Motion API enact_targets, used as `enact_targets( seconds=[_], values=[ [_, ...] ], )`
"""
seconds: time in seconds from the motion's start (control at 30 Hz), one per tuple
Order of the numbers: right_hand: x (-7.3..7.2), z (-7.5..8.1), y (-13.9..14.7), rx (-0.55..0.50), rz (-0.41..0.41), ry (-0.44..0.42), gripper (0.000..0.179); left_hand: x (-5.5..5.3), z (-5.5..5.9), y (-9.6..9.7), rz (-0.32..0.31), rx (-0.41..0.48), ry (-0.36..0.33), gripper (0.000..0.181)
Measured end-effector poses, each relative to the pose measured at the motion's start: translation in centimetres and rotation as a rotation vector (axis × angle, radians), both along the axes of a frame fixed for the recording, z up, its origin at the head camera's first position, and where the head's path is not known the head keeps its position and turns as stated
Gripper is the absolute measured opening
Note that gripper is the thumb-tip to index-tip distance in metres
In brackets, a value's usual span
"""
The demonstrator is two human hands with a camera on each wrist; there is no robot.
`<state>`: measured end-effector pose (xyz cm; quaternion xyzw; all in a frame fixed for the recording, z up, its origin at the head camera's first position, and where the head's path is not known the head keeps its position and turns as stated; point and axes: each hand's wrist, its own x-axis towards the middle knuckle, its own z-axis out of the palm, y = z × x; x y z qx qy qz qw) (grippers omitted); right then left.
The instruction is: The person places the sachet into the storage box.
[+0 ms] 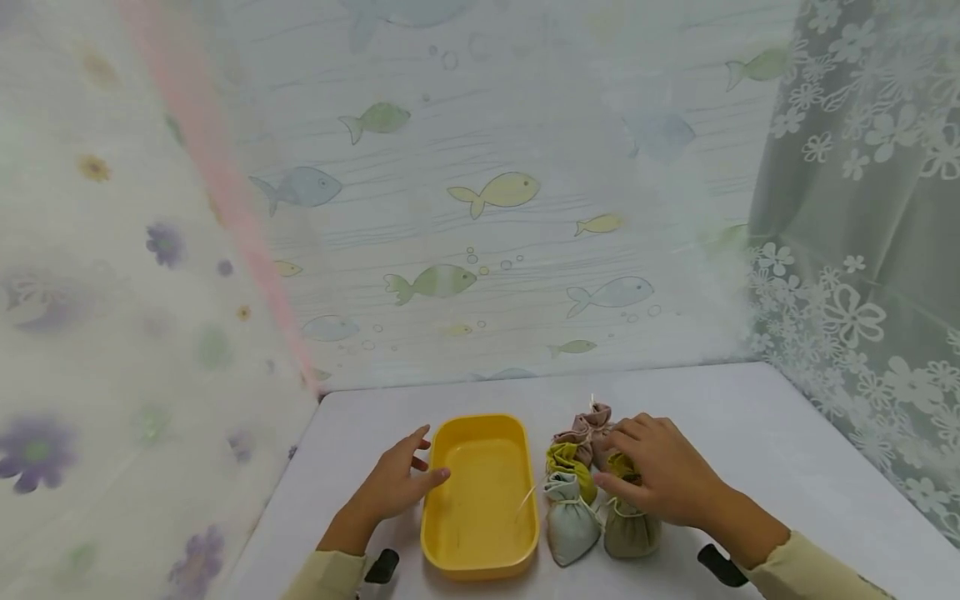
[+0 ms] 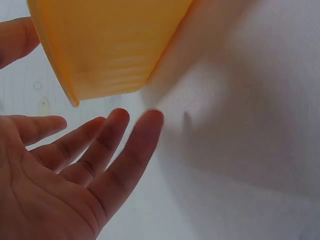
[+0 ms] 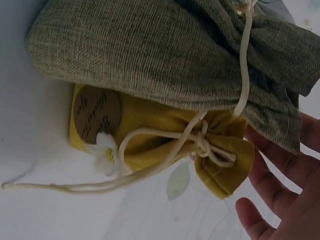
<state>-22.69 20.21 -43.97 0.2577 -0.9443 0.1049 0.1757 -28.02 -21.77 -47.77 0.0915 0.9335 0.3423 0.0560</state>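
Observation:
My left hand [image 1: 392, 483] is at the left side of an empty yellow plastic tray [image 1: 480, 492]. Its thumb reaches over the rim, while the other fingers spread loosely outside the wall in the left wrist view. To the right of the tray, my right hand [image 1: 667, 475] hovers over a cluster of drawstring pouches with its fingers loosely bent. In the right wrist view its fingertips are right by the gathered neck of a yellow pouch [image 3: 150, 155] with a brown round label. A grey-green pouch [image 3: 140, 55] lies alongside, partly covering the yellow one.
A pale blue pouch [image 1: 572, 529] stands at the front of the cluster, with another yellow pouch [image 1: 572, 460] behind it and pinkish pouches [image 1: 597, 417] farthest back. The white tabletop [image 1: 757, 450] meets a fish-print curtain [image 1: 517, 317] at the rear.

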Motion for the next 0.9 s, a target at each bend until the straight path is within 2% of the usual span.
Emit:
enact_targets(
  seconds=[0.2,0.43,0.67,0.9],
  values=[
    [-0.1,-0.5,-1.2,-0.017,0.040,0.010,0.033,-0.1,-0.8,0.1,0.048,0.119,-0.023,0.086],
    [-0.2,-1.0,-2.3,-0.073,0.102,0.020,0.034,-0.3,-1.7,-0.1,0.086,0.302,-0.071,0.072],
    [-0.2,-1.5,-3.2,-0.116,0.143,0.040,0.027,-0.4,-2.3,-0.3,0.074,0.437,-0.116,0.063],
    [-0.2,-2.0,-3.8,-0.140,0.170,0.079,0.021,-0.3,-2.8,-0.4,0.081,0.528,-0.155,0.065]
  ],
)
